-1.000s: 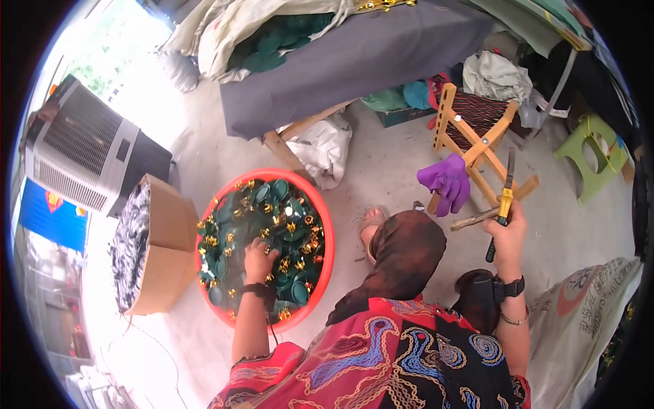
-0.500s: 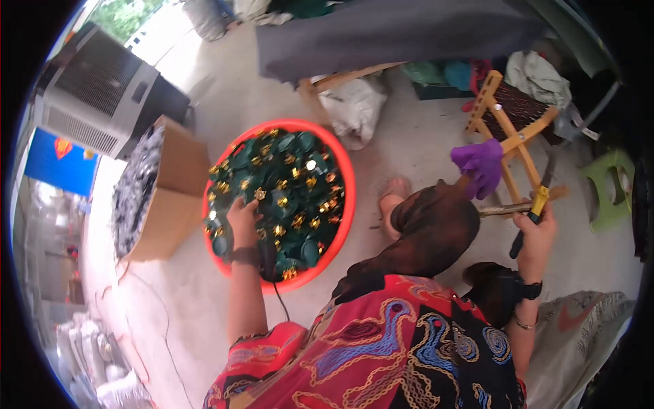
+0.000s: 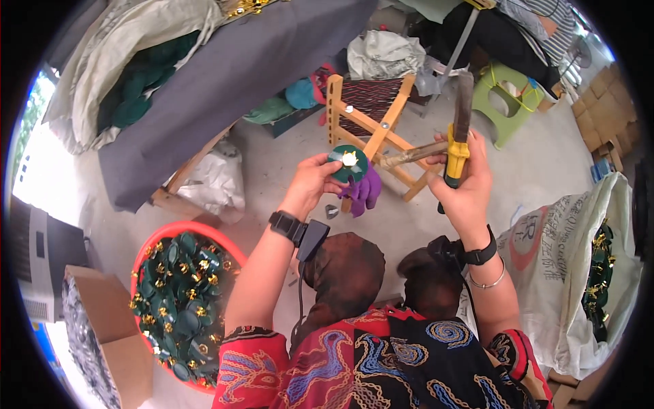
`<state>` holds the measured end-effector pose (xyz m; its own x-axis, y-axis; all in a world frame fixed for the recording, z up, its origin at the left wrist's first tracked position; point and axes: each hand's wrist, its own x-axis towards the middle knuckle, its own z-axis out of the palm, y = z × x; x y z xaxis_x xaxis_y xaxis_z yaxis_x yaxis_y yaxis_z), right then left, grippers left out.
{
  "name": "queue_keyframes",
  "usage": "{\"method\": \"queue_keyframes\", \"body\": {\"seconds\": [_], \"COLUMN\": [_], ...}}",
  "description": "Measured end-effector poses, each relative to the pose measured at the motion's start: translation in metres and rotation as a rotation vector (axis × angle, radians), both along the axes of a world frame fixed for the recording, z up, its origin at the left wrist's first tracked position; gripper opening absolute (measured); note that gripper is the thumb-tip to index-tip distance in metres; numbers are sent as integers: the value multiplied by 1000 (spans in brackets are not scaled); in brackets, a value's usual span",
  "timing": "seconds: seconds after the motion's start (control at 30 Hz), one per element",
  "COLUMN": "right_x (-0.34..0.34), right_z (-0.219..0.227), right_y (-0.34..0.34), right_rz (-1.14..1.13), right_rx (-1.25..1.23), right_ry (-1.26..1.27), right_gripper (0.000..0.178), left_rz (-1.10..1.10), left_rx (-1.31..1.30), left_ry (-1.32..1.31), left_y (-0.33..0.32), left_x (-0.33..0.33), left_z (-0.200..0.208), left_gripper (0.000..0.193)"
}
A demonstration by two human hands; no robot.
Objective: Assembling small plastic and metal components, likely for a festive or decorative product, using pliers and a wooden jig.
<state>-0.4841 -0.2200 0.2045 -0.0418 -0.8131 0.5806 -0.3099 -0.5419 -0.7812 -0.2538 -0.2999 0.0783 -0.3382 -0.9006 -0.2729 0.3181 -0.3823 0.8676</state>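
Note:
My left hand [image 3: 312,183] pinches a round green disc [image 3: 348,172] by its edge; a shiny gold crown-shaped piece [image 3: 349,158] sits on its face. In my right hand [image 3: 470,184] is a knife-like tool [image 3: 457,157] with a yellow-and-black handle, its long dark blade pointing away from me. A wooden stick [image 3: 412,155] reaches the right hand's fingers; whether they grip it I cannot tell. Just beyond the disc hangs a purple cloth or glove [image 3: 366,191]. To my left, a red-rimmed tub [image 3: 228,238] is full of similar green discs with gold pieces.
A folding wooden stool [image 3: 381,126] stands ahead, with a green plastic stool [image 3: 501,102] beyond on the right. A white woven sack [image 3: 538,252] holding more green and gold pieces is at right. A cardboard box [image 3: 112,307] lies left; a grey-covered table [image 3: 225,88] is at far left.
My left hand has come out of the tub and now holds a green disc up in front. The tool in my right hand has moved left, nearer the disc. My view has turned right.

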Motion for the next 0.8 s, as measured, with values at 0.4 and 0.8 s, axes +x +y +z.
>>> {"method": "queue_keyframes", "body": {"seconds": [0.4, 0.8], "right_x": [27, 23], "right_z": [-25, -3], "right_y": [-62, -65], "right_rz": [82, 190], "right_rx": [-146, -172], "right_ry": [490, 610], "right_gripper": [53, 53], "left_rz": [27, 189], "left_rx": [5, -920], "left_ry": [-257, -651], "left_y": [-20, -11], "left_x": [-30, -51], "left_z": [-15, -8], "left_gripper": [23, 19]}}
